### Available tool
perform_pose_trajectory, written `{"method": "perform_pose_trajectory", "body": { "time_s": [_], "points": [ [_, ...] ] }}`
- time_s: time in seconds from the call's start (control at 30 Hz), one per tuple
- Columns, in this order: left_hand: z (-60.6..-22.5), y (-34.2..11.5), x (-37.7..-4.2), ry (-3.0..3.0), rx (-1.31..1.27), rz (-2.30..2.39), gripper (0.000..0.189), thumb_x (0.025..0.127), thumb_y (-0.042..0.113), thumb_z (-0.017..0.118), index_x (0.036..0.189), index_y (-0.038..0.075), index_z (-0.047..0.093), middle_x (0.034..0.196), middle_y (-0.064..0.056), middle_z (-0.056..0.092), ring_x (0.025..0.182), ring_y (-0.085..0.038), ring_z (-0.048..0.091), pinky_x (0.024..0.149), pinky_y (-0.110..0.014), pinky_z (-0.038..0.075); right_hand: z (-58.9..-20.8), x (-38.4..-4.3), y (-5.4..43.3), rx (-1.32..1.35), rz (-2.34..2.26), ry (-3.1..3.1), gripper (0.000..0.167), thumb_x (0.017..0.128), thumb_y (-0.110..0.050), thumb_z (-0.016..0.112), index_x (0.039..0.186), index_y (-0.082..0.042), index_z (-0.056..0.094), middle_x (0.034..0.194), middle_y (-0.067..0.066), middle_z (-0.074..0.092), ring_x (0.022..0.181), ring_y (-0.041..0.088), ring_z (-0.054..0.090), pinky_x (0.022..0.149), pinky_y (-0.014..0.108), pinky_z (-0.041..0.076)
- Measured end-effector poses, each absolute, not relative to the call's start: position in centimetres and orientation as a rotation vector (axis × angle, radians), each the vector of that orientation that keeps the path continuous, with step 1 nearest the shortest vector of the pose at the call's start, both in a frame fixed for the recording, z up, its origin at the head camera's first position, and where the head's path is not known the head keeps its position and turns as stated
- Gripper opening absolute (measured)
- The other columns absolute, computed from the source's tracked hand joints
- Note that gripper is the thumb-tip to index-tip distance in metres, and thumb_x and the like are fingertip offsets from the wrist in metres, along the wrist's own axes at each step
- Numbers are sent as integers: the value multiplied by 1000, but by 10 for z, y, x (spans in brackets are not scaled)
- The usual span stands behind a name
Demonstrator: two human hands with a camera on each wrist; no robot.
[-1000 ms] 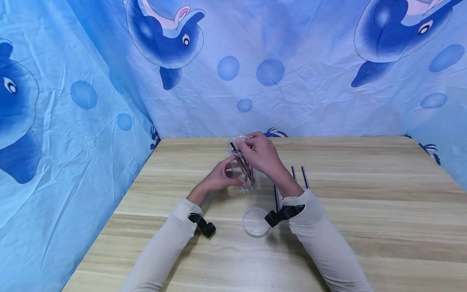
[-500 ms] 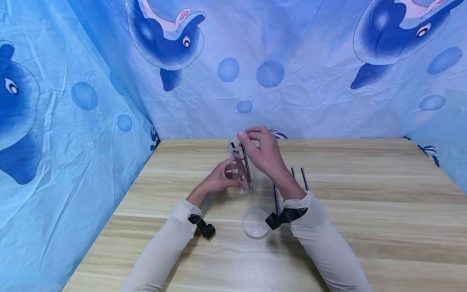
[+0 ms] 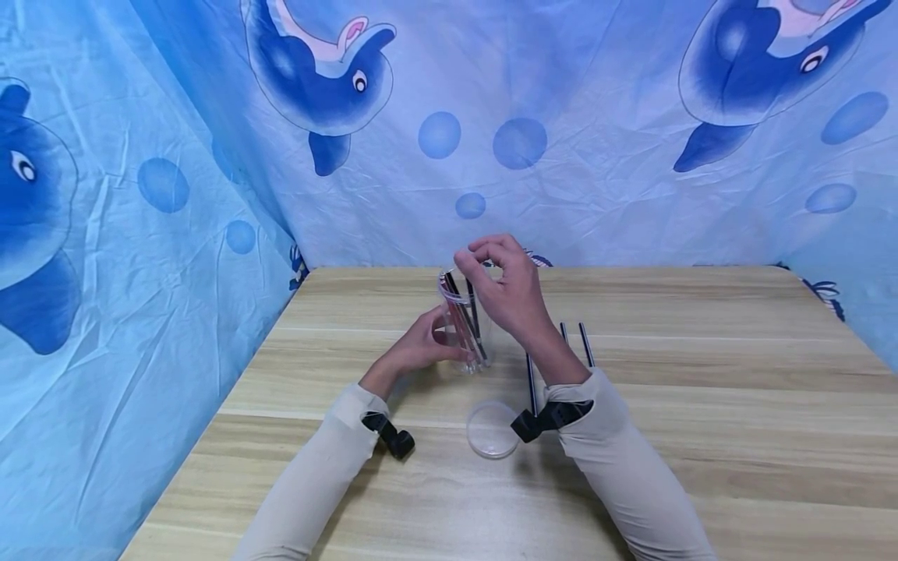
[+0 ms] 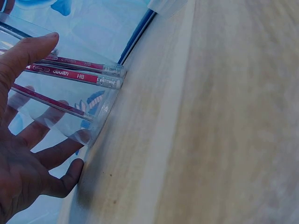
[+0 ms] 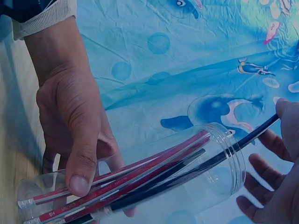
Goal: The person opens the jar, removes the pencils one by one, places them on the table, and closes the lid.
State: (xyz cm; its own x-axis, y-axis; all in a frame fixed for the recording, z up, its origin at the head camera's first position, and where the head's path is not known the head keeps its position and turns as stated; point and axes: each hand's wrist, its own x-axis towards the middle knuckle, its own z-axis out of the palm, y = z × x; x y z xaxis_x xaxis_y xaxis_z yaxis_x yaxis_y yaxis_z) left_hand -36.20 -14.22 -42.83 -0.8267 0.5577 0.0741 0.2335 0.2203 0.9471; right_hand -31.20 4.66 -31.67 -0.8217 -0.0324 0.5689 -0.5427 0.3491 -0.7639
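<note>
My left hand (image 3: 421, 343) holds a clear plastic jar (image 5: 187, 140) upright on the table, thumb on one side and fingers round the other. Several pencils stand inside it, among them red ones (image 4: 70, 73) marked HB, their capped ends at the jar's bottom. Over the jar's open mouth, my right hand (image 3: 510, 284) pinches the top end of a dark pencil (image 5: 257, 130) between thumb and forefinger. The pencil's lower part is still within the jar. The right hand's other fingers are spread loosely beside the rim.
A round clear lid (image 3: 493, 430) lies flat on the wooden table (image 3: 701, 436), nearer the body. Dark pencils (image 3: 587, 343) lie to the right, partly covered by the right forearm. A blue dolphin-print cloth (image 3: 596, 202) hangs behind the table.
The right hand has risen from the jar's mouth, drawing the dark pencil upward. The left hand stays on the jar, and the lid has not moved.
</note>
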Motion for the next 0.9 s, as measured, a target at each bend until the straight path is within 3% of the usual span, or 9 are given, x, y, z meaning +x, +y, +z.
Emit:
{"method": "perform_pose_trajectory", "body": {
  "time_s": [0.2, 0.47, 0.9],
  "points": [
    [-429, -143, -362, 2204, 756, 1651, 87, 78, 2, 84, 152, 21, 41, 137, -8, 55, 124, -30, 56, 108, -45, 42, -317, -313, 45, 613, 1413, -2076, 20, 94, -23, 72, 84, -5, 68, 115, 9, 62, 107, 24, 57, 92, 46, 47],
    [-428, -143, -362, 2226, 749, 1627, 86, 79, 2, 83, 152, 17, 40, 138, -11, 55, 123, -30, 56, 109, -46, 40, -313, -314, 51, 790, 1111, -1960, 15, 88, -11, 77, 84, 1, 70, 109, 15, 61, 99, 28, 59, 81, 41, 51],
    [-428, -142, -363, 2225, 721, 1638, 89, 76, 1, 84, 152, 20, 41, 136, -11, 56, 123, -30, 56, 109, -46, 40, -311, -312, 52, 815, 1126, -2024, 9, 99, -5, 59, 97, 3, 62, 115, 19, 59, 106, 31, 59, 92, 42, 49]
  ]
}}
